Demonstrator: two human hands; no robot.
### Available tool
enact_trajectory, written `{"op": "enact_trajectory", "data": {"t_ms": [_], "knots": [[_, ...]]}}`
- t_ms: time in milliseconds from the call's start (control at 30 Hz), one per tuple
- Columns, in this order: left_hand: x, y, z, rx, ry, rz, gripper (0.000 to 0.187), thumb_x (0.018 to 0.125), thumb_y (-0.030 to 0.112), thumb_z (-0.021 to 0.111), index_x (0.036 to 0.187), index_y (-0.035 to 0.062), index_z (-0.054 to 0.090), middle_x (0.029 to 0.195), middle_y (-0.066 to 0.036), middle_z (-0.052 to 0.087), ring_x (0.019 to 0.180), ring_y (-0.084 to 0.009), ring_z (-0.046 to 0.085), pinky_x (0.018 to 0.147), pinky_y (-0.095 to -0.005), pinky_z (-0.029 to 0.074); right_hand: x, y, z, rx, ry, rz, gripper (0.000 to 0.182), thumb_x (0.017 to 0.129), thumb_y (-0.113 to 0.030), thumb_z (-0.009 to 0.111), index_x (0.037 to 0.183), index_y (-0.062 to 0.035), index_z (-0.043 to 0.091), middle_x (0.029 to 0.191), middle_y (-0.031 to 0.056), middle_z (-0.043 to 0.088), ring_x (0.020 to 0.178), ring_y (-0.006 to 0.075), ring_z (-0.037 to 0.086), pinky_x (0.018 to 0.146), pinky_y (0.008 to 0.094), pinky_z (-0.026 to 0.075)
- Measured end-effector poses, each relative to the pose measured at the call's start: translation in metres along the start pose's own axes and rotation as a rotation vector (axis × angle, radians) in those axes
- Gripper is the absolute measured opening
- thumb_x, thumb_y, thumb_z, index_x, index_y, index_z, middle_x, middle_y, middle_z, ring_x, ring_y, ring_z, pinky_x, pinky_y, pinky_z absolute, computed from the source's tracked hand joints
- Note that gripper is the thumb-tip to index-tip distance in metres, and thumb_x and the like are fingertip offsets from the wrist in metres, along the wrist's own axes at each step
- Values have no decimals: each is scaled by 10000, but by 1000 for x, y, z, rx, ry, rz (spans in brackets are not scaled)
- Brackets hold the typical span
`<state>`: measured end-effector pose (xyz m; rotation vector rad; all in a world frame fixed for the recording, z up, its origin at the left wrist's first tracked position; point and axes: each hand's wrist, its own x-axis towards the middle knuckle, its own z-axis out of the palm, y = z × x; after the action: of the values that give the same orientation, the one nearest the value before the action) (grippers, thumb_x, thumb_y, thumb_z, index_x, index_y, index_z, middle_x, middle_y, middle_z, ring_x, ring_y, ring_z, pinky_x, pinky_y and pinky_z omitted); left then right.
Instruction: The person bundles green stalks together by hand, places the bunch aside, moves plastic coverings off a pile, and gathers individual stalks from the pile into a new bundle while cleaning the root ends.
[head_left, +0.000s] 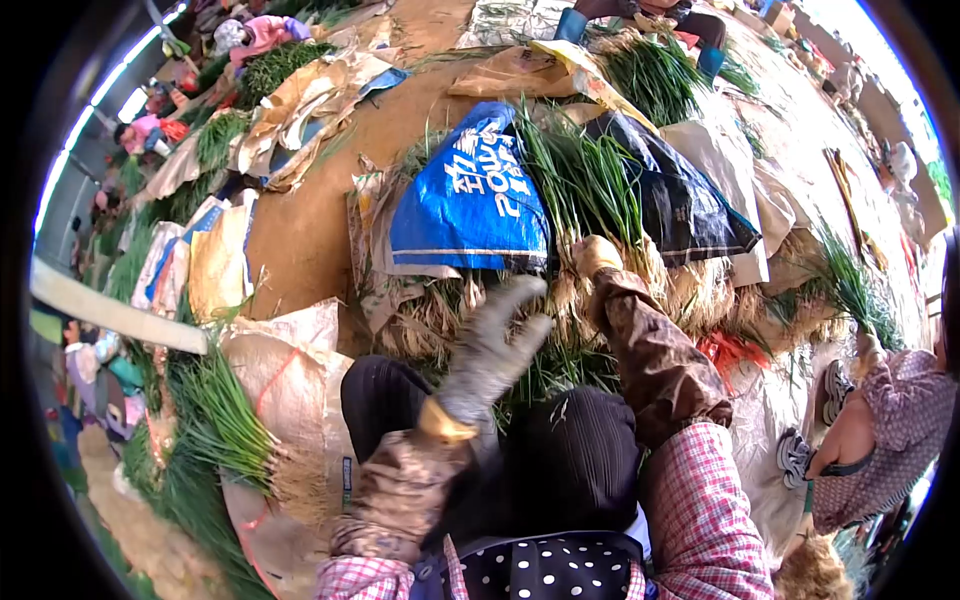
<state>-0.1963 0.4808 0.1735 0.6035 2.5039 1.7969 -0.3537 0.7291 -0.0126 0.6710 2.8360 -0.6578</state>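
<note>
My left hand (497,340), in a grey work glove, hangs over my knees with thumb and fingers spread, blurred by motion and holding nothing. My right hand (597,256) is closed at the root end of some green onions (598,185); its fingertips are partly hidden. Their long green leaves point away from me, between a blue printed sack (475,200) and a black sack (685,195). Pale stringy roots (700,295) of more green onions stick out below the sacks. Loose green leaves (560,375) lie just in front of my knees.
At my left, a bundle of green onions (225,415) rests on a pale woven sack (300,370). On the right, a person (885,420) crouches, one hand at green onions (850,285). Another person (640,15) sits ahead. Red plastic (735,355) lies right of my arm.
</note>
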Motion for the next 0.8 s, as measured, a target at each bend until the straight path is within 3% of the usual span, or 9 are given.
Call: {"op": "enact_trajectory", "data": {"t_ms": [33,133,233,333,367,400,500,633,800], "knots": [[3,-18,21,-54,-38,16,363,836,218,683,1148,49,608,1163,-120,630,1150,-276,557,1001,-370,414,3,0,1,57,-24,41,248,843,-313,633,883,-78,701,862,188,674,826,328,663,737,389,516],[1,-64,57,-266,-149,-360,326,853,102,668,1170,55,611,1156,-66,639,1065,-166,589,936,-296,467,-12,11,-2,101,83,-166,291,827,-360,658,896,-80,701,804,182,668,779,320,665,706,384,514],[-10,-136,83,-252,-66,-414,274,853,65,659,1126,46,639,1084,-60,669,947,-135,624,879,-270,502,-78,25,-6,211,178,-387,290,830,-323,678,879,-37,694,780,194,662,723,338,661,652,370,520],[-5,-176,107,-299,-144,-507,278,880,153,648,1130,33,630,1079,-86,665,938,-156,635,856,-291,524,-163,30,-8,464,-13,-462,226,868,-239,644,909,-20,681,724,187,661,621,291,664,587,370,527],[-10,-186,118,-101,-90,-456,251,894,236,636,1032,28,660,941,-73,682,829,-148,632,756,-283,532,-184,34,-10,476,-152,-474,231,867,-227,647,937,-8,673,743,180,671,658,282,676,627,360,539],[3,-158,100,-146,-331,-584,267,894,297,633,890,34,671,795,-51,666,711,-136,598,645,-281,501,-203,35,-14,449,-259,-480,286,883,-278,641,962,-5,662,764,181,678,696,270,683,655,350,540],[-5,-162,104,-247,-269,-671,208,889,241,644,806,51,662,682,-20,637,606,-97,557,570,-263,457,-202,38,-17,573,-296,-382,469,909,-438,579,1039,11,620,793,162,686,713,280,678,658,361,524],[-1,-146,102,-274,-195,-756,234,890,219,627,813,4,675,611,-52,621,532,-119,553,523,-296,451,-164,23,6,671,-204,-234,467,891,-354,638,1135,40,578,964,197,671,882,262,650,768,336,509],[-2,-155,97,-465,-129,-741,235,888,195,626,743,13,659,574,-47,615,505,-113,562,478,-264,433,-150,14,27,1233,-332,254,325,886,-229,665,1052,49,635,838,90,688,734,129,626,668,263,515]]}}
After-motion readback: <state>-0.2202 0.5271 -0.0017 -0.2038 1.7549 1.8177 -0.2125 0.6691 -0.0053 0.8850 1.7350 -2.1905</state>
